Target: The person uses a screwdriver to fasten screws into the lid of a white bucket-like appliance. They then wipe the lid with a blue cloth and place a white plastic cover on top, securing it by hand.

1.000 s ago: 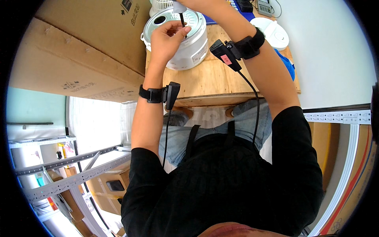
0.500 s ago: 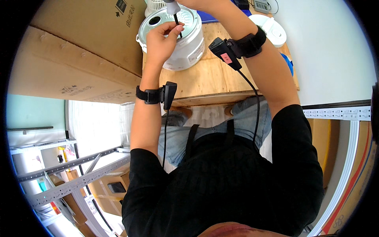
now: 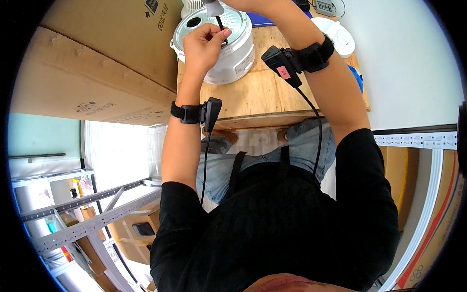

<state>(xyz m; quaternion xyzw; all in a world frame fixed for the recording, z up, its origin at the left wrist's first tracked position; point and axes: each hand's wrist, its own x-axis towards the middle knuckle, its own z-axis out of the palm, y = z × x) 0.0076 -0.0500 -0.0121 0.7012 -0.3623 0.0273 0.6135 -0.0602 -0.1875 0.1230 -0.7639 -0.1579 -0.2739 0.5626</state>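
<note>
Pinching, left hand (image 3: 200,47): closed thumb and fingertips on the dark shaft of the screwdriver (image 3: 219,21), low down near the tip (image 3: 225,42).
Place of the screwdriver: stood over the near part of the pale-green top (image 3: 235,18) of the round white appliance (image 3: 228,61), just beyond and to the right of the left hand's back.
Long axis: ran from the pale grey handle (image 3: 214,9) at the upper edge of view down toward the near rim of the top, slanting slightly rightward.
Nearer hand: was the left, in contact with the shaft; had the handle above and a little left of its fingertips.
Beside the handle, right hand (image 3: 247,4): reached in from the right, with the handle just to its left; cut off by the upper edge, could not tell gripping from loose fingers.
Lower end: showed just below the left thumb; could not tell seated from merely resting.
Dark oval opening (image 3: 193,22): lay in the top, left of the shaft, just beyond the left hand.
Support: rested appliance upright on the wooden worktop (image 3: 253,97), beside the cardboard box (image 3: 97,73) at left.
White round piece (image 3: 345,42): lay well apart from the screwdriver, past the right forearm (image 3: 294,29).
</note>
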